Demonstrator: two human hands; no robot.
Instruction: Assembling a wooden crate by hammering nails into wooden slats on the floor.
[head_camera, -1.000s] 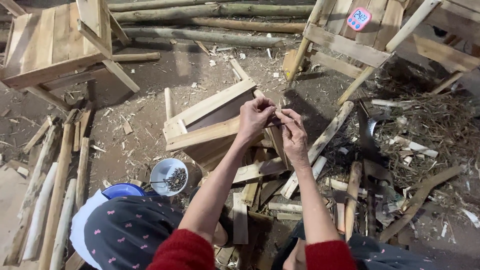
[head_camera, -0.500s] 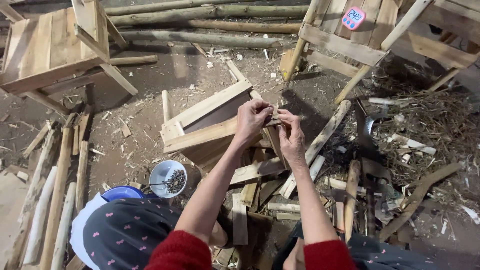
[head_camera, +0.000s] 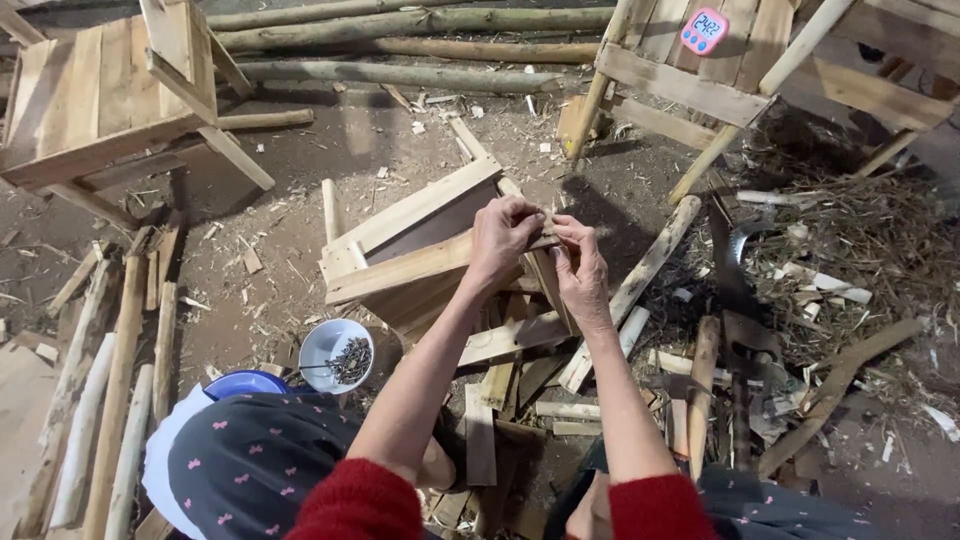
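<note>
From the head view I see my left hand (head_camera: 503, 240) and my right hand (head_camera: 583, 268) meeting at the upper right corner of a pale, half-built wooden box frame of flat planks (head_camera: 415, 250), which lies on the dirt floor straight ahead of me. The left fingers curl over the top edge of the frame, gripping it. The right fingertips are pinched narrowly together against the same corner; they may hold something small there, but I cannot tell what. The two hands are just beside each other, almost touching. A small white bowl of dark nails (head_camera: 337, 353) sits on the ground to the left, near my left forearm. Rough pale wooden stakes (head_camera: 110, 380) lie scattered further left.
</note>
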